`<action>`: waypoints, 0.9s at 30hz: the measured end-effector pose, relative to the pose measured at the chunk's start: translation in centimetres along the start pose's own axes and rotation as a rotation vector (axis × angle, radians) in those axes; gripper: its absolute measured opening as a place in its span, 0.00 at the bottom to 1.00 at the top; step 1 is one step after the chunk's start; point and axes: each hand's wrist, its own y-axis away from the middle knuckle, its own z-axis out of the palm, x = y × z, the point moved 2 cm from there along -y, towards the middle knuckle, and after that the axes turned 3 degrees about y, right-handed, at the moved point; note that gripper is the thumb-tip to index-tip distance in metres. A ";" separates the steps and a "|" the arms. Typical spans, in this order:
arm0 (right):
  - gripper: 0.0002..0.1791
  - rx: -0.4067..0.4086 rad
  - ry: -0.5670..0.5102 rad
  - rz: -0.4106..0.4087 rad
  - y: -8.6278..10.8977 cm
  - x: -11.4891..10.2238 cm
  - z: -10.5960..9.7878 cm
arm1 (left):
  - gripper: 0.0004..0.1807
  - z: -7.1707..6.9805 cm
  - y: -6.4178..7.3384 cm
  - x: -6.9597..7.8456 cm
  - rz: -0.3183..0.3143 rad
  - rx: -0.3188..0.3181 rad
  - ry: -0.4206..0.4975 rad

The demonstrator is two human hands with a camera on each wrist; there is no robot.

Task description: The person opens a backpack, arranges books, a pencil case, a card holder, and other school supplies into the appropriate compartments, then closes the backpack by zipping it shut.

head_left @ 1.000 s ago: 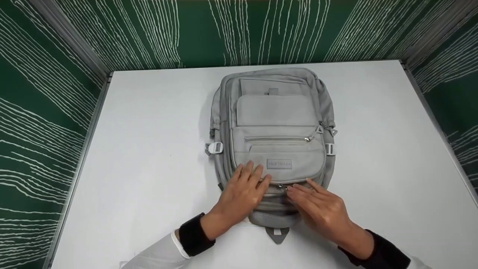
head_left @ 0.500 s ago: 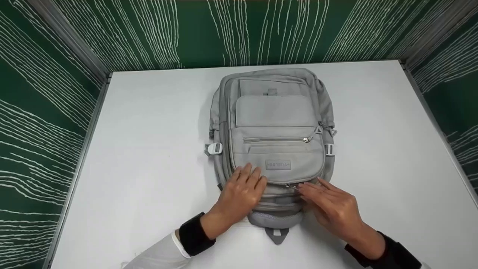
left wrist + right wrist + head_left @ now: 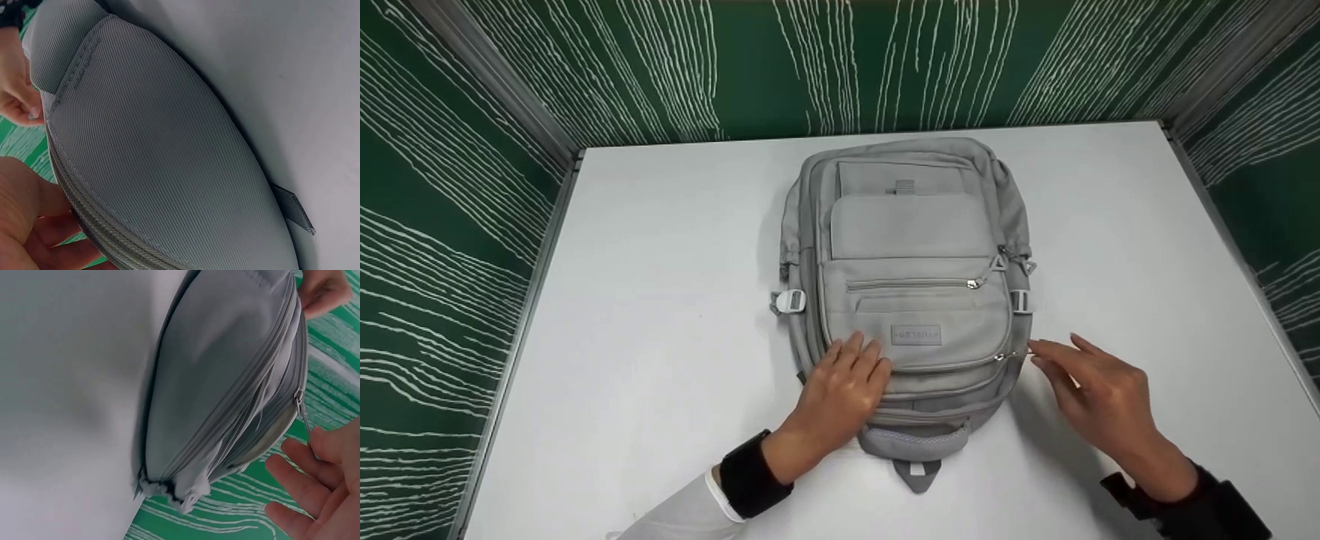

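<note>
A grey backpack (image 3: 915,232) lies front side up on the white table, its top end toward the person. My left hand (image 3: 840,390) holds its near left edge, fingers over the front panel. In the left wrist view the thumb (image 3: 39,194) meets the zipped edge. To the right, my right hand (image 3: 1099,390) pinches a zipper pull (image 3: 306,424) between thumb and index finger, the other fingers spread loosely. Its metal slider (image 3: 1000,358) sits at the front compartment's near right corner. Behind the slider, the right wrist view shows the zipper's edges parted.
Green panels (image 3: 810,67) with white wavy lines enclose the table (image 3: 675,262) at the back and sides. White strap buckles (image 3: 791,301) flank the bag. A grey triangular tab (image 3: 917,474) sticks out from its near end.
My right hand has drawn the zipper pull rightward along the front compartment's curved edge, from near the middle to the right corner. The left hand has stayed nearly in place.
</note>
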 end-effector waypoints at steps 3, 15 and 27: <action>0.24 -0.020 0.026 0.008 -0.2 1.4 0.0 | 0.05 0.0 0.0 0.0 0.001 -0.003 -0.001; 0.10 -0.126 0.096 0.094 -2.2 5.1 1.1 | 0.03 0.1 0.0 -0.1 0.010 0.023 0.006; 0.09 -0.151 0.138 0.037 -5.5 8.4 3.6 | 0.04 0.3 0.2 -0.2 0.017 0.012 -0.004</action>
